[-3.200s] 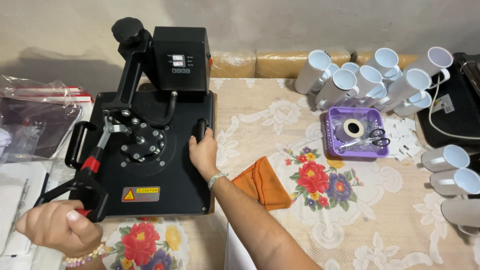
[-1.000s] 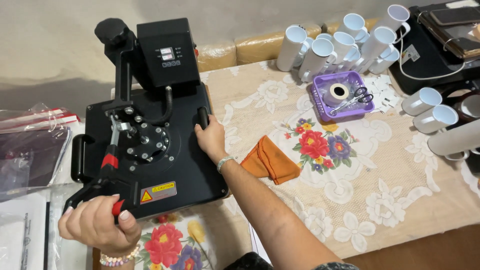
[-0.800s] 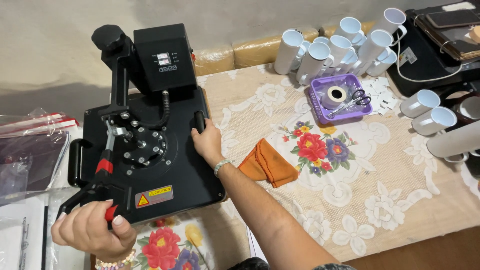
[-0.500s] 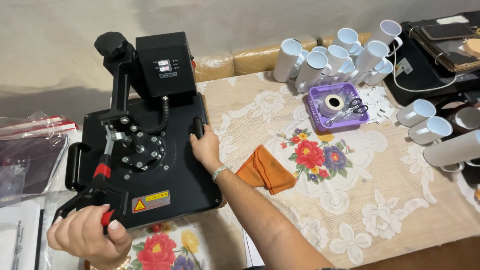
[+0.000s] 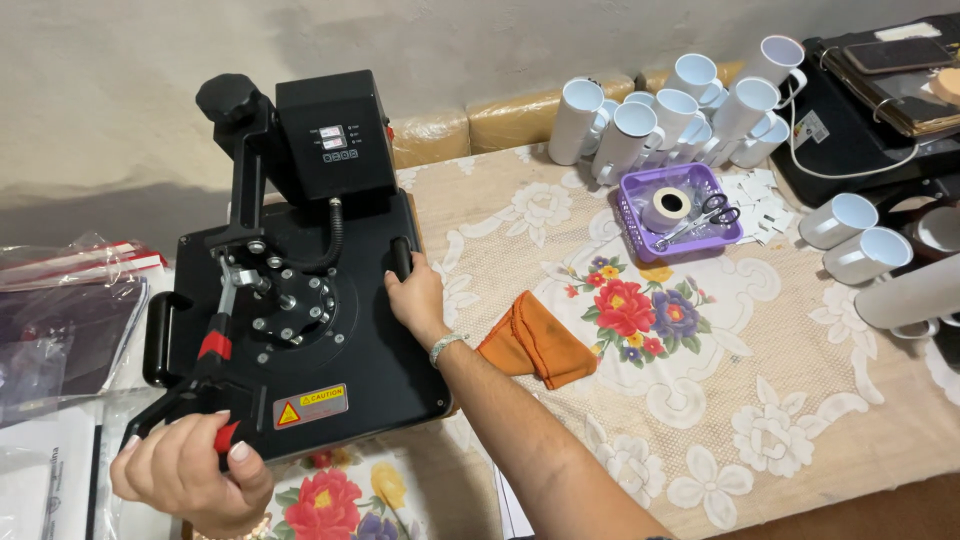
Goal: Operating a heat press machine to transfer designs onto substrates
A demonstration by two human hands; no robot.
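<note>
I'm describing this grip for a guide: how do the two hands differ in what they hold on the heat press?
The left hand is closed in a fist round the red-tipped lever handle at the near corner; the right hand rests on the black side handle at the press's right edge. The left sits nearer the camera, the right farther up the table. Both touch the black heat press, and both wrists wear a bracelet.

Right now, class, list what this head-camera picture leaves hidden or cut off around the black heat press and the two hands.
- Lever grip: the left hand wraps it; only a red tip shows.
- Side handle: its lower part sits under the right hand.
- Lower platen: covered by the shut heat press.
- Display: too small to read.
- Left hand's wrist: cut by the bottom edge.
- Rightmost white mugs: cut by the right edge.
</note>
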